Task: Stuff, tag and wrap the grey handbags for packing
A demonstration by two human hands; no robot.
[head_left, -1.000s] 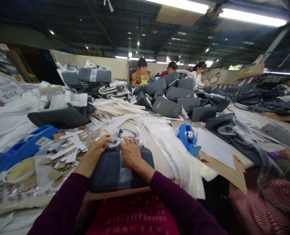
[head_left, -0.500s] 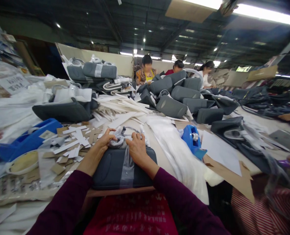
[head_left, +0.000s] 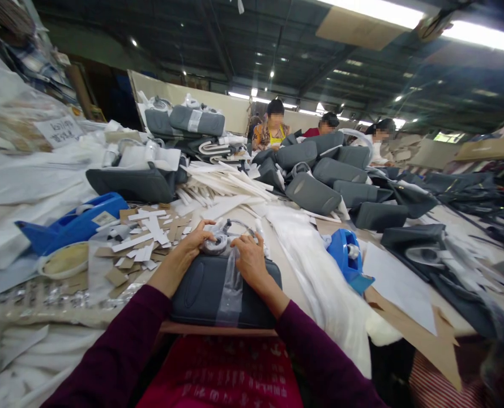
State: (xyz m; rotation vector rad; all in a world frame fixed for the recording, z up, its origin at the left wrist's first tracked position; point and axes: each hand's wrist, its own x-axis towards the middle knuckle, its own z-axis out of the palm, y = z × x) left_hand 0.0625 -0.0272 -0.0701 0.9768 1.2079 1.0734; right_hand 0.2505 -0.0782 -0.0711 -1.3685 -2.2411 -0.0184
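A dark grey handbag (head_left: 192,303) lies flat at the table's front edge, right before me. Its handle (head_left: 216,245), wrapped in whitish plastic, is bunched at the far side. My left hand (head_left: 192,245) has thumb and fingers closed on the left part of this wrapped handle. Curled over its right part, my right hand (head_left: 252,262) presses down close to the upper end of a clear plastic strip (head_left: 230,292). The strip runs down over the bag's front. What lies under the right fingertips is partly hidden.
Blue tape dispensers stand left (head_left: 73,224) and right (head_left: 346,258). Card scraps (head_left: 150,241) and a tape roll (head_left: 64,260) lie at left. White foam sheeting (head_left: 307,272) and white paper (head_left: 398,283) are at right. Grey bags (head_left: 314,192) are heaped beyond, with several people behind.
The view has swung slightly left, so the scene sits further right. Both hands keep their places on the wrapped handle, and the bag stays put.
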